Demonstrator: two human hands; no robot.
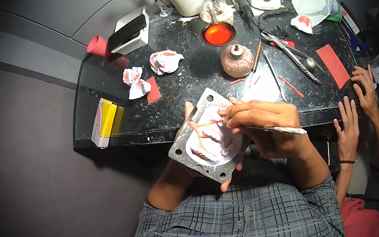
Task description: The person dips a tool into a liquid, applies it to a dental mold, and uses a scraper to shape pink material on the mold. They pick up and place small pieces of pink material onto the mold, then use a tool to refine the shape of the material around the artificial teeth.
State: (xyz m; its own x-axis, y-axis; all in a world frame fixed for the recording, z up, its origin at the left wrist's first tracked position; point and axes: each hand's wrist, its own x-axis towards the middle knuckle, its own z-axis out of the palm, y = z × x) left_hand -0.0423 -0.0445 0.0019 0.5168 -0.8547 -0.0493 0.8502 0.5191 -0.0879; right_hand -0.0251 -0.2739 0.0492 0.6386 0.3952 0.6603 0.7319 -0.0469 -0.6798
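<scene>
My left hand point(187, 110) holds a grey metal dental flask half point(184, 155) from below and the side, with the thumb and some fingertips showing at its edges. Inside the flask lies white plaster point(198, 141) with branching pink wax strips point(196, 129) across it. Above the flask, my right hand point(267, 119) is closed on a slim tool, perhaps a wax knife, whose pale handle point(289, 130) sticks out to the right. The tool's tip is hidden by my fingers, close to the wax. Red wax sticks point(291, 86) lie on the bench beyond.
On the black bench point(177, 102) stand a spirit lamp point(236, 62), a glowing orange disc point(218, 34), pliers point(294, 60), plaster models point(165, 61) and a tool pot point(186, 1). A yellow box point(103, 123) sits at the left edge. Another person's hands point(349, 124) rest at right.
</scene>
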